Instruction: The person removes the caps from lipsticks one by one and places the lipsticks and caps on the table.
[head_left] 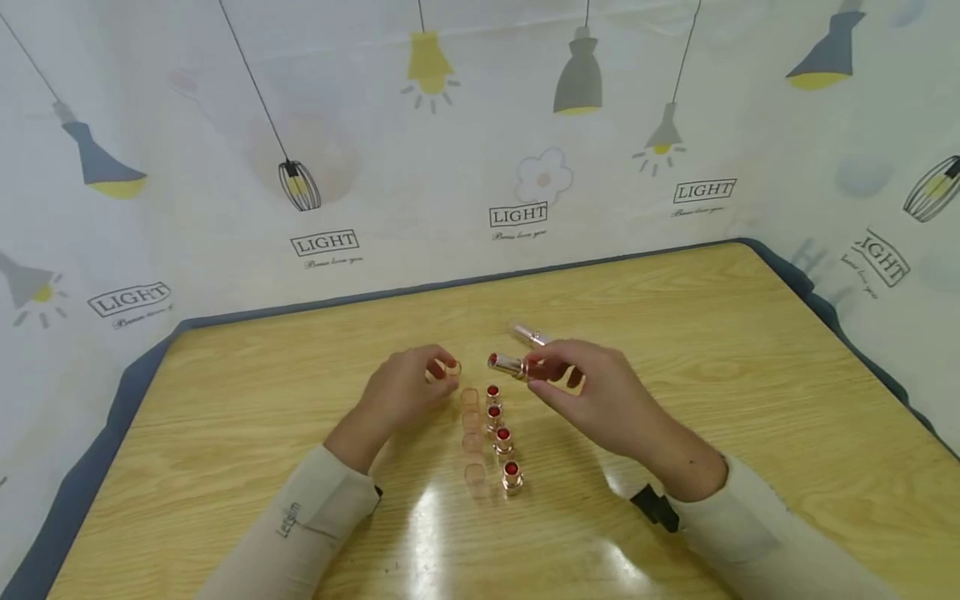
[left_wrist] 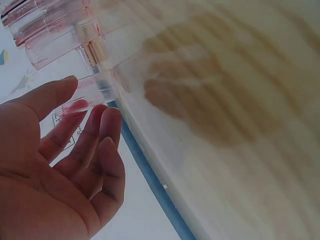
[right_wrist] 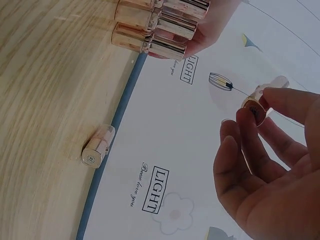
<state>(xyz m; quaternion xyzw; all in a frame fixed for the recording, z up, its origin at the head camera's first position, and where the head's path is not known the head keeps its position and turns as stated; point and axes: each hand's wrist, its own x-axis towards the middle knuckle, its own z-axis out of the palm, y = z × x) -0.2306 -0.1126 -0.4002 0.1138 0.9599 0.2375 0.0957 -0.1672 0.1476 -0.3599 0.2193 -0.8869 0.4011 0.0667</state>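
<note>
On the wooden table point(head_left: 675, 333), before the lamp-printed backdrop point(head_left: 225, 125), my right hand point(head_left: 600, 396) pinches an open lipstick point(head_left: 508, 363) (red tip leftward) above the row of lipsticks point(head_left: 501, 435); my left hand point(head_left: 405, 387) pinches a clear cap point(head_left: 450, 368) just beside the clear caps point(head_left: 472, 437)

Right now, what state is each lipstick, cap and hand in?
Held lipstick: uncapped, tilted, in right hand.
Clear cap: off, pinched by left hand.
Four lipsticks in a row: upright, uncapped.
Four clear caps: off, beside them.
Far lipstick: capped, lying down.
</note>
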